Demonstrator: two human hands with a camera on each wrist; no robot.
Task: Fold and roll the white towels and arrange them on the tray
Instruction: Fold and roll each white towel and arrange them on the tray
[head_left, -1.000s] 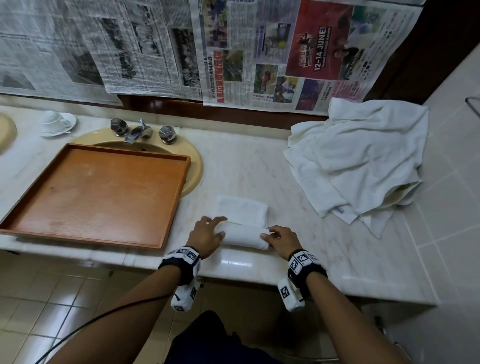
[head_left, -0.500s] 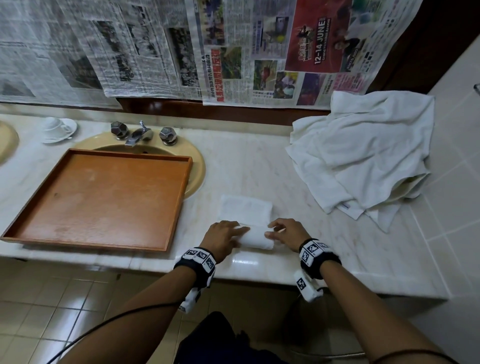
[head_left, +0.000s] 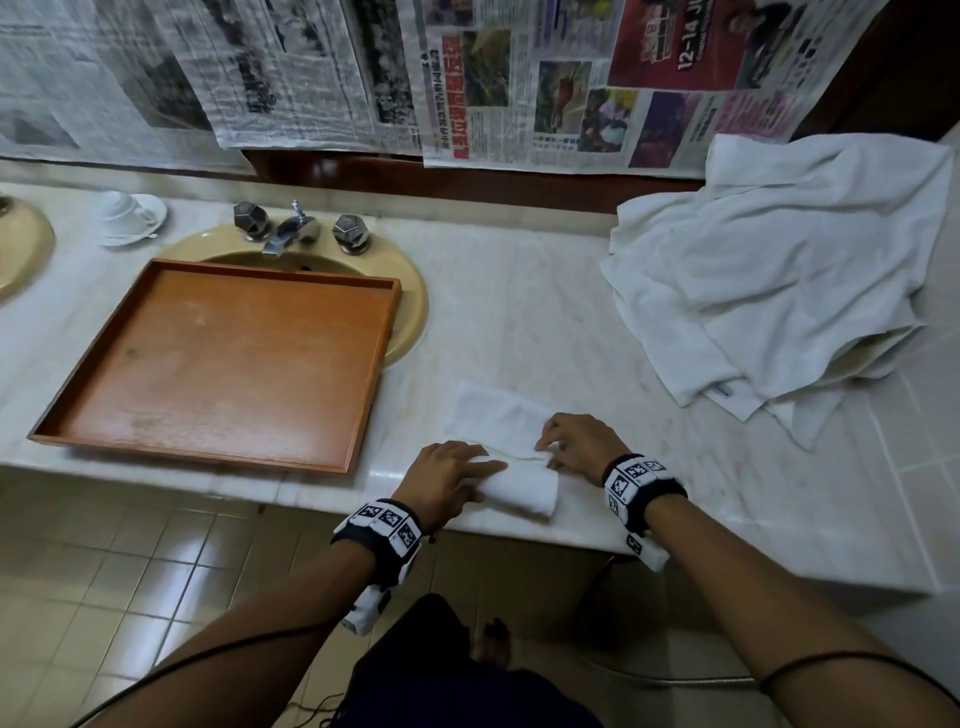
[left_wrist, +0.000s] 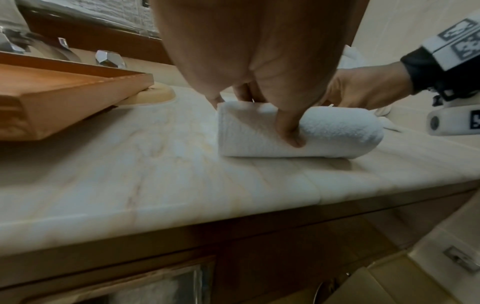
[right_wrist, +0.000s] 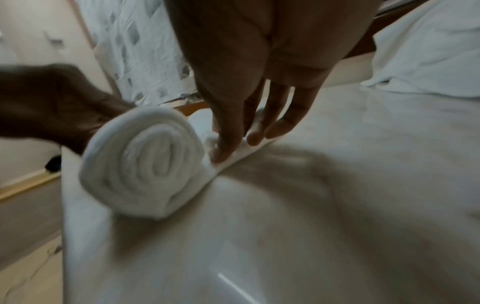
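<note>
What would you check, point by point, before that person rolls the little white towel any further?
1. Roll tight at its end: ok, the towel roll shows a neat spiral.
2. Left hand steadies the roll: ok, thumb and fingers around it.
3. Right hand flattens the unrolled flap: ok, straight fingers press it.
4. Flap smooth ahead: ok in the head view.
5. Tray ready to receive: ok, nothing lies on it.
6. Towel pile clear of the flap: ok, apart.
</note>
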